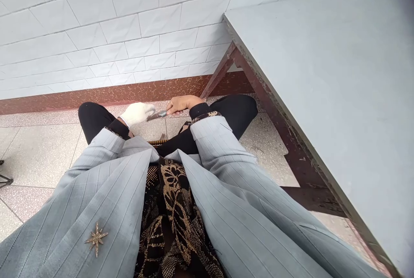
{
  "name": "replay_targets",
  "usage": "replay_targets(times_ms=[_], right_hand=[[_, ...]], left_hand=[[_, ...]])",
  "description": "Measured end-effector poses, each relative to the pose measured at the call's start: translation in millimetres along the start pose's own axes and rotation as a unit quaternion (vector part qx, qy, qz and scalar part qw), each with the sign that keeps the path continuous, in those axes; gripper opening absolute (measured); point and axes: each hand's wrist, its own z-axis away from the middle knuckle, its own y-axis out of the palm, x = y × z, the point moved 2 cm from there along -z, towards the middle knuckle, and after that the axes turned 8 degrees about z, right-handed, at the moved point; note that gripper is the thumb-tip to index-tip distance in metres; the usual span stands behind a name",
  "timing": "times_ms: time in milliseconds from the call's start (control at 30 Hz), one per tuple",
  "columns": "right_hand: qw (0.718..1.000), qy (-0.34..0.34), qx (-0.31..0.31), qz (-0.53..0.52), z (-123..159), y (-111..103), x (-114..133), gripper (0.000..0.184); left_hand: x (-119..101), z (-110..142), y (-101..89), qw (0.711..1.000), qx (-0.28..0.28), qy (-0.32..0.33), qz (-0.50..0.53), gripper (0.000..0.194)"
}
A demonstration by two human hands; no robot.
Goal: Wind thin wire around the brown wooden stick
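Over the gap between my bent knees, my bare right hand (181, 104) is wrapped round a short knife-like tool (157, 115). Its visible part looks grey and ridged near my fingers and brownish toward the other end. My left hand (137, 113), in a white knitted glove, is closed at the tool's brownish end. Whether the glove grips that end or some small thing is too small to make out. Below the hands, a yellow-and-black striped edge (158, 143) shows in front of my lap, with a small brown piece (162, 136) just above it.
A grey-topped table (323, 75) with a brown frame (270, 101) stands close on my right. Ahead is a white tiled wall (145, 32) with a brown skirting band (129, 92). Speckled floor tiles (45, 148) lie below. Thin black legs (5, 179) show at the far left.
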Motion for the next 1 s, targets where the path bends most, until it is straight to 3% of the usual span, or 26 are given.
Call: replay_targets(times_ms=[100,167,233,333,433,533,633,700,767,833,933,1000], right_hand=[[0.979,-0.101,0.173,-0.040,6,5,4,0.048],[0.959,-0.191,0.195,-0.075,14,3,9,0.051],[0.947,-0.256,0.133,-0.144,22,-2,12,0.047],[0.915,-0.283,-0.049,-0.283,28,-12,10,0.047],[0.883,-0.253,-0.151,-0.365,26,-14,8,0.042],[0.893,-0.169,-0.210,-0.361,17,-12,9,0.028],[0.938,-0.027,-0.273,-0.212,9,-13,7,0.020],[0.952,0.051,-0.296,-0.064,7,-15,6,0.019],[0.956,0.089,-0.273,0.061,7,-15,6,0.018],[0.967,0.096,-0.197,0.132,6,-11,7,0.017],[0.986,0.075,-0.052,0.137,5,-2,7,0.022],[0.992,0.053,0.012,0.109,3,3,6,0.025]], left_hand=[[3,-1,-12.4,0.999,-0.022,-0.002,0.026,0.025],[8,-2,-13.0,0.994,-0.041,0.013,0.099,0.022],[14,-4,-4.9,0.976,-0.045,0.030,0.210,0.019],[19,-4,15.8,0.922,-0.059,-0.008,0.383,0.022],[16,-4,33.2,0.900,-0.040,-0.028,0.434,0.019],[13,-3,38.6,0.912,-0.023,-0.027,0.408,0.020],[14,-4,36.8,0.952,-0.017,-0.020,0.305,0.021],[12,-4,34.9,0.975,-0.001,-0.004,0.221,0.022],[7,-3,32.4,0.988,0.011,0.013,0.157,0.025],[3,-2,28.2,0.993,0.014,0.015,0.117,0.030],[0,-2,18.0,0.996,0.001,0.003,0.093,0.033],[1,-2,9.4,0.995,-0.032,-0.010,0.098,0.033]])
